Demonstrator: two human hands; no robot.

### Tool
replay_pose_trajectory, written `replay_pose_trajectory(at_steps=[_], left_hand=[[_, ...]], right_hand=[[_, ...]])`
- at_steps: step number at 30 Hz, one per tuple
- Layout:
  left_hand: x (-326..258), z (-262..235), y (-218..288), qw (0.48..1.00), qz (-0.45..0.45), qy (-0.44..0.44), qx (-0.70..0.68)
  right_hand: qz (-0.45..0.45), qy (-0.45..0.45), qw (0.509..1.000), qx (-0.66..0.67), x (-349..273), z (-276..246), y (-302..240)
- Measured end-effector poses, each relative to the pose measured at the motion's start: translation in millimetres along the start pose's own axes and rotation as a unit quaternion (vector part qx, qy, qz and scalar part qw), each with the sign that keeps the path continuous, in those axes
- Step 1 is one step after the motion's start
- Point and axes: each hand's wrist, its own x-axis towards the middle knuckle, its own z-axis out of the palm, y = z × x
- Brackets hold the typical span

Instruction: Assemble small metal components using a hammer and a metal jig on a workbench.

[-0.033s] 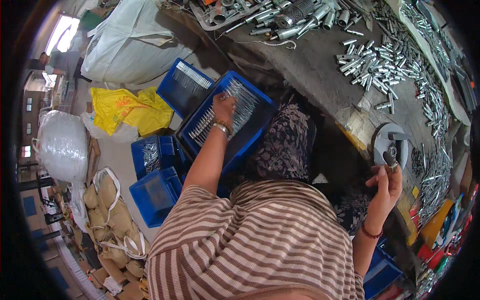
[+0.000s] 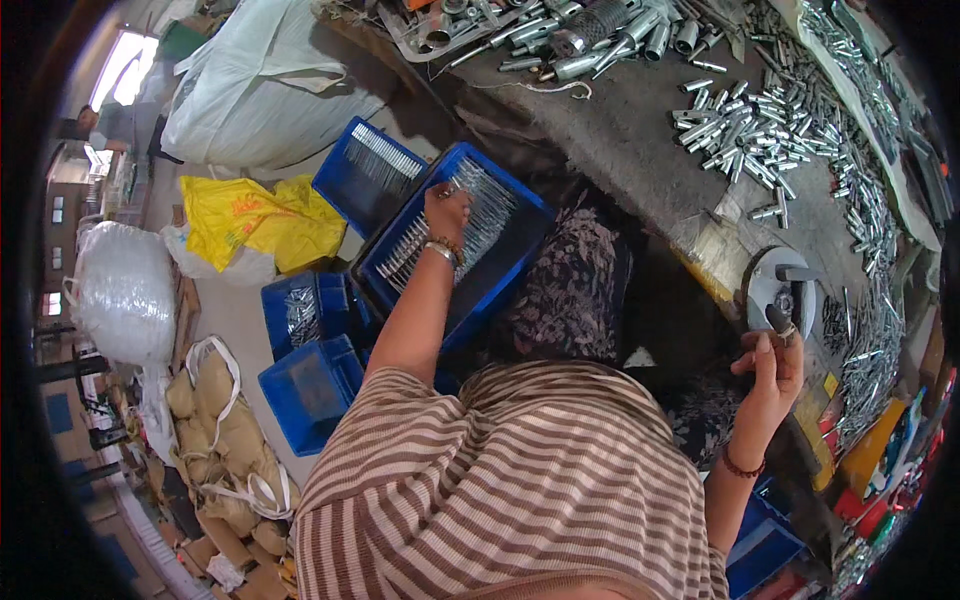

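My left hand [image 2: 447, 213] reaches into a large blue bin [image 2: 500, 285], its fingers curled closed on thin metal rods [image 2: 488, 200] that lie side by side in rows. How many it grips is hidden by the hand. Over on the right, my right hand [image 2: 775, 362] is raised beside a round grey disc-like device [image 2: 766, 280] with a short lever at the bench edge. Its thumb and fingers are bent but apart. A dark piece [image 2: 780, 320], perhaps a finger cover, shows at one fingertip, against the device. I see nothing held in that hand.
Short shiny metal tubes [image 2: 740, 130] lie heaped on the bench [image 2: 640, 130], with larger metal parts [image 2: 590, 35] behind. A smaller blue bin [image 2: 365, 180] of rods adjoins the large one; two more blue bins [image 2: 312, 390] stand nearer. Yellow bags [image 2: 265, 222] and a white sack [image 2: 260, 90] sit left.
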Motion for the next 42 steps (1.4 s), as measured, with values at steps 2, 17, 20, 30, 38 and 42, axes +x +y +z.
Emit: replay_pose_trajectory(at_steps=[2,17,20,30,38,42], left_hand=[[6.0,20.5,12.5,1.000,-0.015,0.005,0.006],[14.6,32.3,52.8,0.956,0.287,0.008,-0.053],[-76.7,84.7,144.4,0.956,0.290,-0.050,-0.024],[-253.4,254.2,182.0,0.713,0.489,-0.422,0.272],[-243.6,287.5,159.3,0.641,0.585,-0.337,0.365],[-264.1,271.6,175.7,0.676,0.532,-0.384,0.336]], right_hand=[[-0.006,0.011,1.000,0.017,-1.3,-1.3,4.0],[0.040,-0.010,0.992,0.116,-4.2,8.9,-5.0],[0.036,-0.011,0.992,0.121,-6.9,5.5,-6.3],[-0.003,-0.025,0.994,0.108,-20.9,-0.4,-9.4],[-0.121,0.162,0.949,-0.240,5.4,-70.3,-39.1],[-0.194,0.221,0.857,-0.423,69.7,-117.1,-21.9]])
